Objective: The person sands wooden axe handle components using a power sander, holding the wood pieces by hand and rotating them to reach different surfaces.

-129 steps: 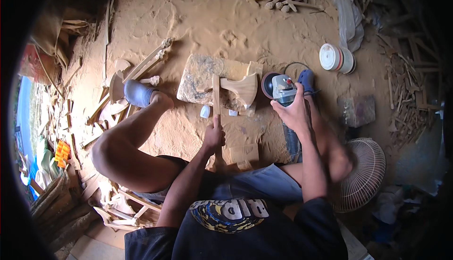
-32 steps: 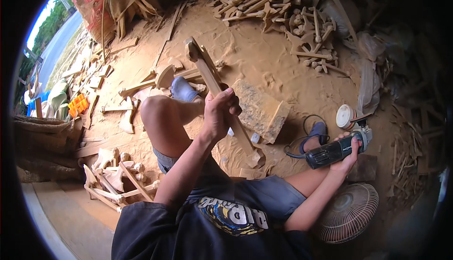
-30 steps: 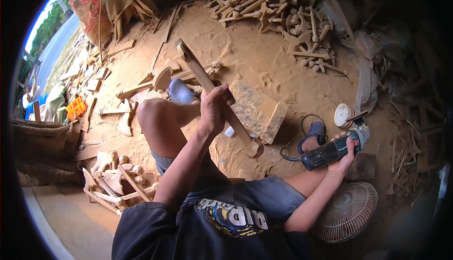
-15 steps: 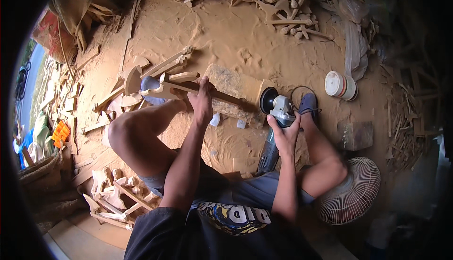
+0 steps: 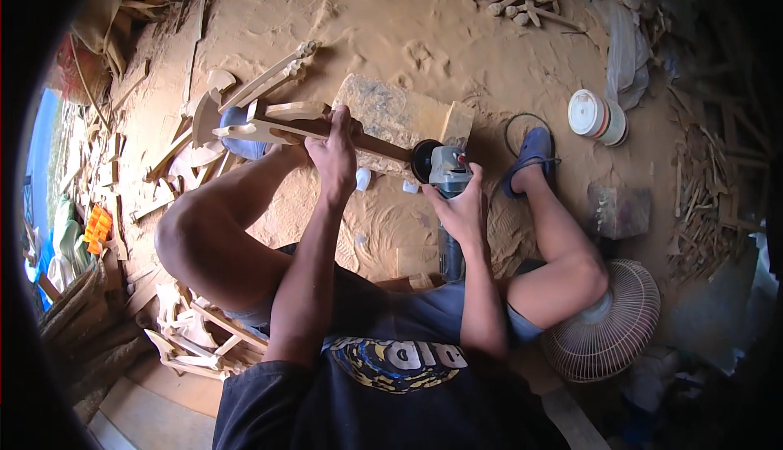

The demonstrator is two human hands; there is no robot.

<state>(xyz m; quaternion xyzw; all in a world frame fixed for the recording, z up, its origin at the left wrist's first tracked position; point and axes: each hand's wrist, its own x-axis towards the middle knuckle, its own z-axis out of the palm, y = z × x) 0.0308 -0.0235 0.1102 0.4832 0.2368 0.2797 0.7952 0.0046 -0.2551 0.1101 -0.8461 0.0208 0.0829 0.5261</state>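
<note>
My left hand is closed round a long wooden piece, a brown bar with paler, branching shaped parts at its left end. It is held level over a worn, dusty block on the ground. In my right hand is an angle grinder, gripped near its head with the body pointing down toward my lap. The grinder's dark round disc is at the right end of the wooden bar and appears to touch it. My fingers partly hide the middle of the bar.
Sawdust covers the ground. Cut wooden parts lie left of the block, with another pile by my left hip. A lidded tub, a square box and a fan stand to the right. Small white lumps lie below the bar.
My right hand has brought the grinder left, so its disc, earlier apart from the bar, is now at the bar's right end. My left hand keeps its hold. The view has shifted slightly.
</note>
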